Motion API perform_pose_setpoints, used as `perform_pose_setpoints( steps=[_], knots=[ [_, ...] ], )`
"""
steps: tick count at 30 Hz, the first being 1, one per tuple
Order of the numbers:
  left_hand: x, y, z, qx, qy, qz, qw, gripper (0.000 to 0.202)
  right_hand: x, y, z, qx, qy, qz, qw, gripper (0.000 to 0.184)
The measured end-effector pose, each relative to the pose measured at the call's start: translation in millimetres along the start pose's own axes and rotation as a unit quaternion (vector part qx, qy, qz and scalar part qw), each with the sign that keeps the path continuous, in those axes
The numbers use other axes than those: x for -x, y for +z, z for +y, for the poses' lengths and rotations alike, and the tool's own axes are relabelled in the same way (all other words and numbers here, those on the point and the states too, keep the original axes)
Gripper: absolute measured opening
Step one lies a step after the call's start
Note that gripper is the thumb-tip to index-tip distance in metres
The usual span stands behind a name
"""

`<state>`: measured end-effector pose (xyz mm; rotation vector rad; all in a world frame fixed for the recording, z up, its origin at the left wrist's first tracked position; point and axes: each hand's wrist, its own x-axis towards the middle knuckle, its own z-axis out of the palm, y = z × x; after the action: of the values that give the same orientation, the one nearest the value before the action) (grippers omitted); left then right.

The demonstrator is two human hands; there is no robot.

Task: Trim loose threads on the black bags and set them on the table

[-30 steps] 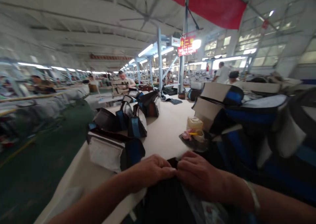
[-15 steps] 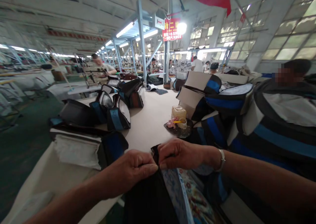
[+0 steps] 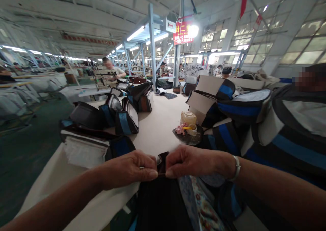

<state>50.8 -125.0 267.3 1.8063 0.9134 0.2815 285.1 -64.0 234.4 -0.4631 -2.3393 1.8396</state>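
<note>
At table edge: left hand (image 3: pixel 129 170), right hand (image 3: pixel 189 161) both pinching black fabric (image 3: pixel 163 203) between fingertips.

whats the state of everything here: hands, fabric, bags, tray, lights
left hand, pinched shut on the black fabric's top edge
right hand, pinched shut on the same edge, close beside the left
black fabric, held at its top, draped down toward the camera
nearest bag, lying on its side on the table
stacked bags, piled at the right
tray, flat on the table, holding a jar
ceiling lights, on
</note>
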Motion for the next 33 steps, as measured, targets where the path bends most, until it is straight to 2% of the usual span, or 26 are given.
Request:
perform_pose_setpoints(
  steps=[2,4,7,9,12,15,18,22,25,28,30,33],
  knots=[
    [0.1,4.2,-1.2,-0.012,0.009,0.014,1.0,0.041,-2.3,6.1,-0.7,0.035,0.007,0.021,0.999,0.024],
    [1.1,8.1,-2.1,-0.026,0.016,0.028,0.999,0.04,-2.2,13.7,-2.0,0.071,-0.006,0.067,0.995,0.019],
    [2.1,10.3,-2.6,-0.01,0.011,0.046,0.999,0.042,-0.2,21.3,-3.9,0.097,-0.038,0.121,0.987,0.022],
    [1.2,9.4,-1.9,0.003,0.003,0.048,0.999,0.044,0.4,20.9,-4.0,0.061,-0.043,0.104,0.992,0.024],
    [-2.5,9.1,0.4,0.001,-0.019,0.036,0.999,0.043,2.1,12.2,-3.7,0.005,-0.06,0.045,0.997,0.032],
    [-6.3,12.3,1.4,0.04,-0.046,0.03,0.998,0.047,7.8,-2.4,-5.2,-0.021,-0.067,0.026,0.997,0.041],
    [-9.5,15.8,0.2,0.082,-0.043,0.048,0.995,0.049,14.5,-16.5,-5.9,-0.03,-0.044,0.013,0.998,0.046],
    [-16.1,17.5,-3.1,0.083,-0.047,0.043,0.995,0.042,14.6,-20.5,0.3,-0.018,-0.023,-0.01,1.0,0.036],
    [-18.4,20.2,-1.7,0.063,-0.056,0.066,0.994,0.03,10.1,-7.6,1.0,0.049,-0.04,0.035,0.997,0.021],
    [-15.6,25.7,7.2,0.003,-0.034,0.118,0.992,0.012,9.4,9.0,-9.9,0.146,-0.082,0.098,0.981,0.014],
    [-14.8,28.1,15.0,-0.022,-0.016,0.149,0.988,0.009,13.3,12.4,-18.9,0.137,-0.086,0.103,0.981,0.025],
    [-18.1,25.7,24.2,-0.015,0.101,0.168,0.981,0.02,21.3,-0.1,-23.4,0.115,-0.087,0.131,0.981,0.044]
  ],
)
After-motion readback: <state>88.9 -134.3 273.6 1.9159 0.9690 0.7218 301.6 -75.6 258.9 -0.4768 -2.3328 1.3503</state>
